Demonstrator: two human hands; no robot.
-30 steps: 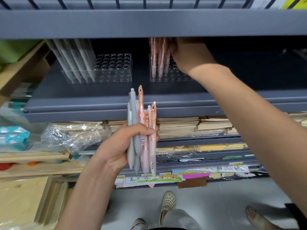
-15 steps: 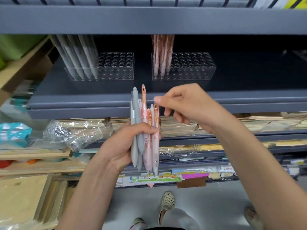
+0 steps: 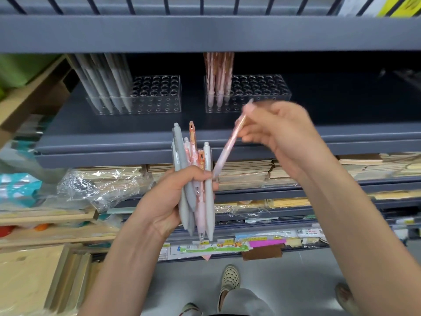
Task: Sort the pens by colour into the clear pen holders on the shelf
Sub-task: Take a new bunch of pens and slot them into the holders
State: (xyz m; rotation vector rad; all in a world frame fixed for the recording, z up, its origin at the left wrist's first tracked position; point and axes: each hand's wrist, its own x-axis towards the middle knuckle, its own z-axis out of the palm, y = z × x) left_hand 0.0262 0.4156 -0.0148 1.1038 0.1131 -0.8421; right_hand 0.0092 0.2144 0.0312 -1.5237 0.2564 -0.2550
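My left hand (image 3: pixel 168 201) grips an upright bundle of grey and pink pens (image 3: pixel 193 179) in front of the shelf edge. My right hand (image 3: pixel 282 137) pinches a single pink pen (image 3: pixel 227 147), tilted, its lower tip still near the bundle. On the dark shelf stand two clear pen holders: the left holder (image 3: pixel 157 96) has several grey pens (image 3: pixel 104 80) at its left end, the right holder (image 3: pixel 257 94) has several pink pens (image 3: pixel 218 76) at its left end. Most holes in both holders show no pen.
The upper shelf beam (image 3: pixel 205 33) overhangs the holders and hides the pen tops. Below the shelf lie stacked paper goods (image 3: pixel 246 172), crumpled plastic wrap (image 3: pixel 95 185) and wooden boards (image 3: pixel 34 270) at left. My feet (image 3: pixel 230 279) stand on the grey floor.
My right hand came back from the pink holder to the bundle, took hold of one pink pen and has drawn it out up and to the right. My left hand stayed put.
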